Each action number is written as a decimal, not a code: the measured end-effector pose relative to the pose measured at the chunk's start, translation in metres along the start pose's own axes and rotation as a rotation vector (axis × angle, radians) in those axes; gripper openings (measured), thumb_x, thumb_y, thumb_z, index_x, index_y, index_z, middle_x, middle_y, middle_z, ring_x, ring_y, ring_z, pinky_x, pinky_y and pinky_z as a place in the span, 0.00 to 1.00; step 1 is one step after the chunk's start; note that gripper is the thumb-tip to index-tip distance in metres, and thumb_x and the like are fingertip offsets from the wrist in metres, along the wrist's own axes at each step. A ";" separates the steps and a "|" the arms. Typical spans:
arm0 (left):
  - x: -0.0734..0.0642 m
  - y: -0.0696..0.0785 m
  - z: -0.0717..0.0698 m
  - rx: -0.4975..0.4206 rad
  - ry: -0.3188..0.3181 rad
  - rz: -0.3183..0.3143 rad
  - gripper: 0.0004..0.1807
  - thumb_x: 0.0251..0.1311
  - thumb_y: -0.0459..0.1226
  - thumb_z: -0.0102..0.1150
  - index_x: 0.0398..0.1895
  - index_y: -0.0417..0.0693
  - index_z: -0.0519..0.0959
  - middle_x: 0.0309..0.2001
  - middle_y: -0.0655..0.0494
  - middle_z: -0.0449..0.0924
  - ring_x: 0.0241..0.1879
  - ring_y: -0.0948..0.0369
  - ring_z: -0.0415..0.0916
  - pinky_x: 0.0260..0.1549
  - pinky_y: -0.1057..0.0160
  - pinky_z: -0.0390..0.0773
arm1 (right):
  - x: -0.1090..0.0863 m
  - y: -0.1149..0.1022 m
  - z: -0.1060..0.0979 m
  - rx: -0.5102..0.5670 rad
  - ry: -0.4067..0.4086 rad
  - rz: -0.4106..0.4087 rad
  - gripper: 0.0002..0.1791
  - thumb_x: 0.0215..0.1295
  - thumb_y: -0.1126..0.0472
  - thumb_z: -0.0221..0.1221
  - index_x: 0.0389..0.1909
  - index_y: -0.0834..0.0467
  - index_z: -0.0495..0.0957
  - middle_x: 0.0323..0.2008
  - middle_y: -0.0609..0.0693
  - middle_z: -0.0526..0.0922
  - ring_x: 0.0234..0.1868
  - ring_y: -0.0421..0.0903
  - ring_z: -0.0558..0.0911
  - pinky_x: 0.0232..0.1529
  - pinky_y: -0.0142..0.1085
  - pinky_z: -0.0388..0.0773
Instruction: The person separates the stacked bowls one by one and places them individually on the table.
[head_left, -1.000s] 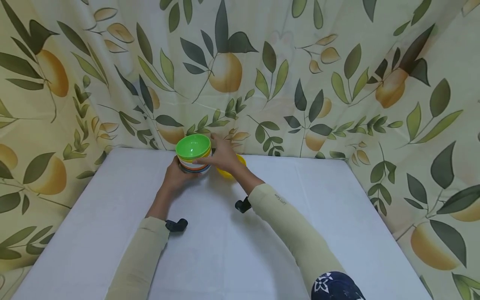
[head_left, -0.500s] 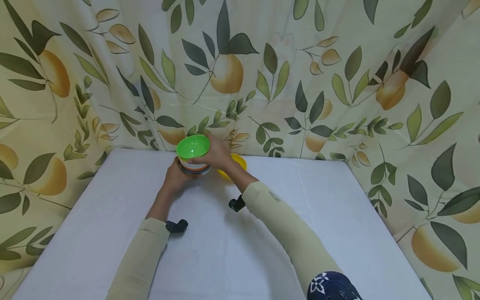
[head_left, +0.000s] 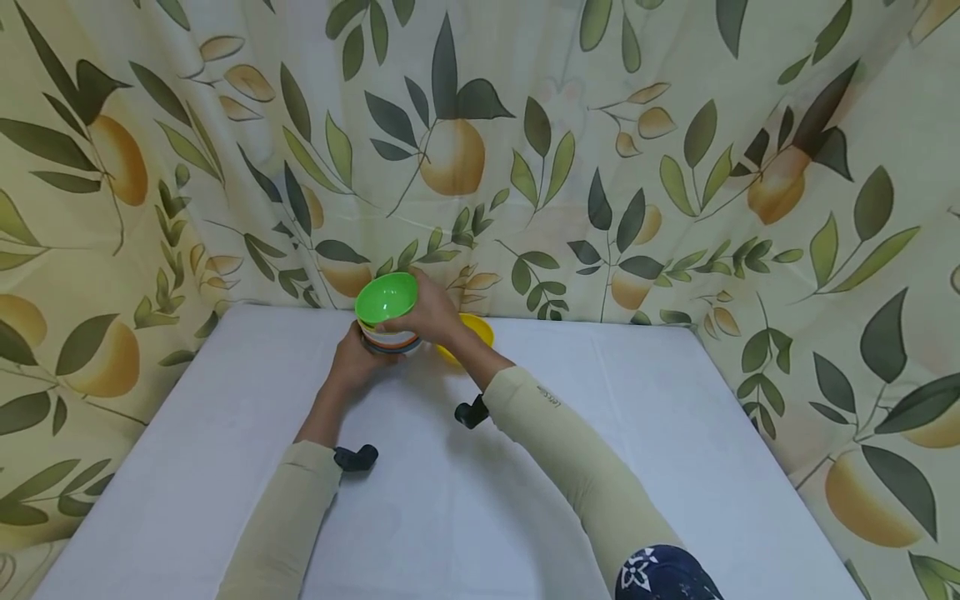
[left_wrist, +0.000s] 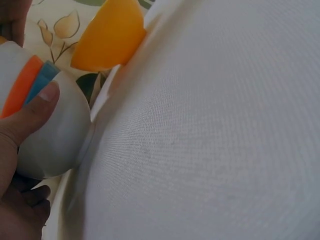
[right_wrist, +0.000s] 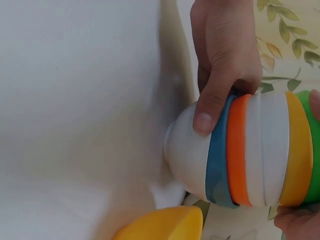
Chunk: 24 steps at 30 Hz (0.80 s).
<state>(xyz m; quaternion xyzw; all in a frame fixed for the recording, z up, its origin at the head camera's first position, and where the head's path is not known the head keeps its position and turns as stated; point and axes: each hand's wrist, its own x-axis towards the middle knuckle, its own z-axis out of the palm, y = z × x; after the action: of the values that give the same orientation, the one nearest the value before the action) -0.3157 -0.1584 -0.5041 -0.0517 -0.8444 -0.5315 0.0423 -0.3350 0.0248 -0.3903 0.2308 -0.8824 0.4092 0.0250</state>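
Note:
A stack of nested bowls stands near the table's far edge. Its green bowl (head_left: pixel 386 298) is on top, tilted slightly. Under it come a yellow bowl (right_wrist: pixel 298 150), white layers (right_wrist: pixel 270 140), an orange bowl (right_wrist: pixel 237 150), a blue bowl (right_wrist: pixel 218 160) and a white bowl (left_wrist: pixel 65 125) at the bottom. My left hand (head_left: pixel 356 360) grips the bottom white bowl, its thumb at the blue rim. With thumb and fingers on opposite sides, my right hand (head_left: pixel 431 312) holds the green bowl at the top. Part of the stack is hidden behind that hand.
Another yellow bowl (head_left: pixel 480 327) sits on the table just right of the stack, partly covered by my right forearm. A white cloth covers the table (head_left: pixel 600 450). Directly behind its far edge hangs a fruit-patterned curtain (head_left: pixel 555 208).
My right hand has shifted left and closed in on the upper bowls. The green bowl now leans a little more. My left hand keeps its hold on the base.

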 end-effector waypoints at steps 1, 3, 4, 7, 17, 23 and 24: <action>-0.001 0.000 0.000 -0.002 -0.001 -0.002 0.60 0.47 0.43 0.86 0.78 0.38 0.57 0.70 0.38 0.70 0.71 0.42 0.66 0.72 0.43 0.65 | 0.000 0.000 0.000 0.008 0.001 0.000 0.57 0.48 0.51 0.83 0.75 0.63 0.62 0.62 0.55 0.79 0.59 0.51 0.79 0.60 0.42 0.79; -0.001 0.000 0.001 -0.006 -0.006 -0.004 0.59 0.48 0.43 0.86 0.78 0.38 0.56 0.70 0.38 0.70 0.70 0.42 0.67 0.72 0.43 0.65 | -0.001 0.000 0.000 0.020 0.008 -0.001 0.55 0.49 0.51 0.83 0.74 0.62 0.63 0.62 0.54 0.79 0.58 0.50 0.79 0.59 0.41 0.80; -0.001 0.000 0.001 -0.011 -0.008 -0.005 0.59 0.48 0.42 0.85 0.78 0.39 0.56 0.69 0.39 0.70 0.70 0.43 0.67 0.72 0.43 0.65 | -0.001 0.000 0.000 0.028 0.011 -0.001 0.54 0.50 0.51 0.83 0.73 0.62 0.64 0.61 0.54 0.79 0.58 0.50 0.79 0.59 0.41 0.80; -0.001 0.000 0.001 -0.020 -0.013 -0.008 0.58 0.50 0.42 0.85 0.79 0.39 0.56 0.69 0.39 0.70 0.70 0.43 0.67 0.72 0.43 0.64 | -0.002 -0.002 -0.002 0.044 0.027 -0.002 0.52 0.51 0.50 0.82 0.72 0.60 0.65 0.60 0.53 0.79 0.57 0.49 0.80 0.57 0.40 0.81; -0.002 0.000 0.002 -0.044 -0.006 -0.035 0.58 0.49 0.41 0.85 0.78 0.42 0.56 0.70 0.41 0.69 0.70 0.43 0.66 0.74 0.42 0.63 | -0.008 -0.009 -0.021 0.171 0.090 -0.031 0.57 0.51 0.52 0.82 0.77 0.63 0.61 0.65 0.56 0.77 0.62 0.51 0.78 0.62 0.41 0.79; -0.002 0.000 0.003 -0.041 0.001 -0.025 0.60 0.47 0.43 0.86 0.79 0.47 0.56 0.71 0.44 0.69 0.71 0.44 0.66 0.74 0.40 0.60 | -0.019 -0.006 -0.039 0.230 0.139 -0.027 0.55 0.52 0.52 0.81 0.78 0.60 0.62 0.67 0.54 0.76 0.64 0.51 0.76 0.64 0.41 0.78; -0.002 0.000 0.003 -0.038 0.001 -0.023 0.61 0.47 0.43 0.86 0.80 0.47 0.55 0.72 0.45 0.69 0.71 0.44 0.65 0.74 0.40 0.60 | -0.022 -0.005 -0.042 0.245 0.148 -0.026 0.55 0.52 0.53 0.81 0.77 0.60 0.63 0.67 0.54 0.75 0.64 0.51 0.76 0.64 0.41 0.78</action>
<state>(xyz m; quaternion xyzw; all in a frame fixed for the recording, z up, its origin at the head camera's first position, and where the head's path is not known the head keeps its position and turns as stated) -0.3141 -0.1557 -0.5057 -0.0428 -0.8346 -0.5481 0.0356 -0.3197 0.0610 -0.3640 0.2125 -0.8184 0.5296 0.0670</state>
